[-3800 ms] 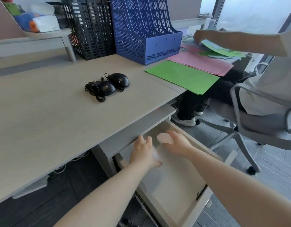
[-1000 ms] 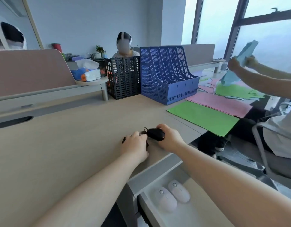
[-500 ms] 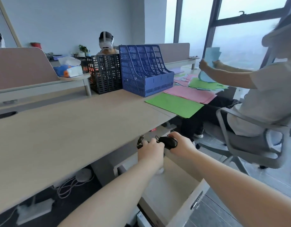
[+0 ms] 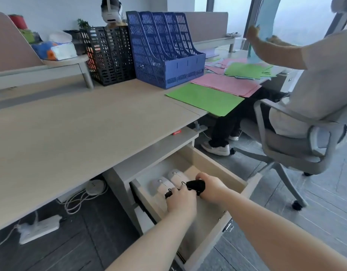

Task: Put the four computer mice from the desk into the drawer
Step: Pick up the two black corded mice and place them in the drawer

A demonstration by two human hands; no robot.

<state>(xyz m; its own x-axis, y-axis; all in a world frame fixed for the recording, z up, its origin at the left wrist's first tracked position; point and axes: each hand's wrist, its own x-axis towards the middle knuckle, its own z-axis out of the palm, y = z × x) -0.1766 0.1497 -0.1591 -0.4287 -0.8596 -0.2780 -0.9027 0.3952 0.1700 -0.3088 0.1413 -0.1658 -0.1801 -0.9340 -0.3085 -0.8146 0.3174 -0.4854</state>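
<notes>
The drawer (image 4: 217,165) under the desk (image 4: 71,130) stands pulled out. Two white mice, one (image 4: 161,184) beside the other (image 4: 177,176), lie side by side at its back. Both my hands are over the open drawer, just in front of the white mice. My right hand (image 4: 209,187) holds a black mouse (image 4: 196,185) with its bundled cord. My left hand (image 4: 181,199) covers a second black mouse (image 4: 168,193); only a small dark edge of it shows.
A blue file rack (image 4: 164,49) and a black one (image 4: 110,53) stand at the back of the desk. Green (image 4: 204,98) and pink sheets (image 4: 225,85) lie to the right. A person on a grey chair (image 4: 297,145) sits close on the right. A power strip (image 4: 39,228) lies on the floor.
Both hands picked the two black mice off the desk, carried them past its front edge and lowered them into the open drawer. The desk top now holds no mice.
</notes>
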